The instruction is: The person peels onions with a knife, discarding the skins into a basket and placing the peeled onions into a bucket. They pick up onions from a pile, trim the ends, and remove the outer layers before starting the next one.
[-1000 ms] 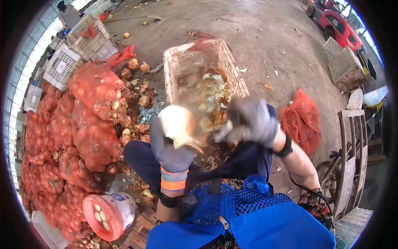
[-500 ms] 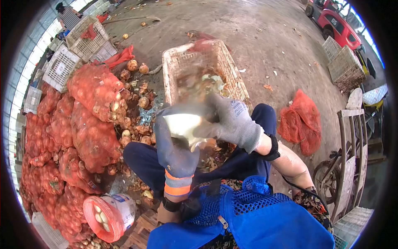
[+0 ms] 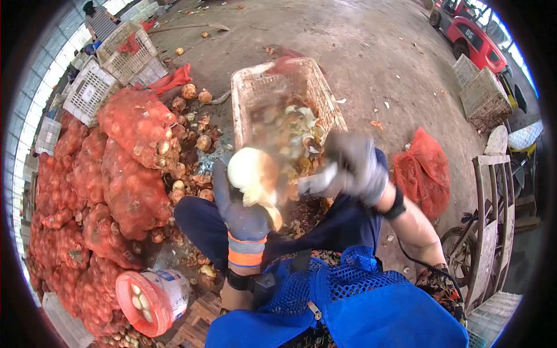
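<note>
My left hand (image 3: 246,217), in a grey glove with an orange-striped cuff, is wrapped round a partly peeled onion (image 3: 250,168). Its upper side is bare and white, and loose skin (image 3: 268,210) hangs off it towards the wrist. My gloved right hand (image 3: 354,168) is to the right of the onion, apart from it and smeared by motion. Something pale sticks out from its fingers towards the onion, too blurred to name. Beyond both hands stands a dirty white plastic crate (image 3: 248,78) with onion skins and peelings (image 3: 299,124) in it.
Red mesh sacks of onions (image 3: 133,188) are piled on the left, with loose onions (image 3: 203,143) beside them. A bucket with a red liner (image 3: 145,304) holds peeled onions. An unfilled mesh sack (image 3: 423,174) and a hand cart (image 3: 490,214) are on the right; a red forklift (image 3: 473,40) stands behind.
My right hand has moved off the onion to the right. The onion now shows more of its white side, with skin hanging down, still in my left hand.
</note>
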A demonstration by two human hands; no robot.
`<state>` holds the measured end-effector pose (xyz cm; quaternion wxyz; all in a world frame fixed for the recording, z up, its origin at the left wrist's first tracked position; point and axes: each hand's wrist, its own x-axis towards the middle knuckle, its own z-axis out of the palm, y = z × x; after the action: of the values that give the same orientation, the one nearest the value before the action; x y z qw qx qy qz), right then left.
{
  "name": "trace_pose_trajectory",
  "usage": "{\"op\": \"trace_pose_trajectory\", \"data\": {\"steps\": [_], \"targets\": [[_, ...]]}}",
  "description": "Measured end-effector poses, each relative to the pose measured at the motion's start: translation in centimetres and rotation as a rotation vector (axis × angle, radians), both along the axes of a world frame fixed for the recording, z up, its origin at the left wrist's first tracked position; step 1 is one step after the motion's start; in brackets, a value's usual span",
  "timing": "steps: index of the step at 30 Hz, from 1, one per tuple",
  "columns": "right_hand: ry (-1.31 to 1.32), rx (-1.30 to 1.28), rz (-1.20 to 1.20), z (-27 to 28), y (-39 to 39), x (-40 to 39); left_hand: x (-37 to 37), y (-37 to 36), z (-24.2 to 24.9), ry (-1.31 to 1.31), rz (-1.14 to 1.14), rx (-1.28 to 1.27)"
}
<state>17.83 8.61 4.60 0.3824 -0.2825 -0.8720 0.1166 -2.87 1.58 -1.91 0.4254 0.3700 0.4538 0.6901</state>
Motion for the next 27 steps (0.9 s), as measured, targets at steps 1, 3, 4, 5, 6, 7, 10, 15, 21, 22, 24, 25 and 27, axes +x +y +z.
{"op": "trace_pose_trajectory", "data": {"steps": [1, 3, 4, 5, 6, 7, 10, 15, 21, 22, 24, 25, 27], "targets": [[-0.351, -0.194, -0.246, 0.3, 2.1, 0.4, -0.2, -0.5, 0.1, -0.133, -0.053, 0.008], [-0.472, -0.305, -0.385, -0.8, 5.1, 1.1, -0.7, -1.1, 0.4, -0.395, -0.171, 0.029], [-0.484, -0.393, -0.420, -0.9, 5.2, 1.5, -0.9, -1.0, 0.7, -0.522, -0.235, 0.041], [-0.500, -0.480, -0.451, 0.2, 4.8, 1.2, -0.9, -0.7, 0.9, -0.654, -0.295, 0.054], [-0.505, -0.481, -0.451, 0.5, 4.3, 0.8, 0.0, -0.4, 1.0, -0.647, -0.276, 0.105], [-0.364, -0.537, -0.345, 0.5, 3.6, 0.3, 0.1, -0.5, 0.7, -0.652, -0.275, 0.093], [-0.103, -0.707, -0.031, 0.1, 2.4, -1.6, 0.8, -0.5, 0.9, -0.636, -0.281, -0.028], [-0.183, -0.831, 0.050, 1.8, 0.8, -3.1, 2.0, -1.7, 1.4, -0.816, -0.331, -0.100], [-0.202, -0.783, 0.060, 1.5, 0.7, -2.6, 2.1, -1.7, 2.5, -0.726, -0.369, -0.039], [-0.172, -0.791, 0.121, 1.4, 0.7, -2.5, 2.4, -1.5, 2.5, -0.726, -0.369, -0.039], [-0.141, -0.800, 0.181, 0.7, 0.6, -2.3, 3.3, -1.3, 2.8, -0.564, -0.198, -0.039], [-0.092, -0.744, 0.200, 0.1, 0.5, -2.3, 3.0, -1.3, 2.4, -0.563, -0.197, -0.040], [-0.047, -0.688, 0.220, -0.1, 0.3, -2.2, 2.6, -1.2, 1.7, -0.633, -0.354, 0.004]]}}
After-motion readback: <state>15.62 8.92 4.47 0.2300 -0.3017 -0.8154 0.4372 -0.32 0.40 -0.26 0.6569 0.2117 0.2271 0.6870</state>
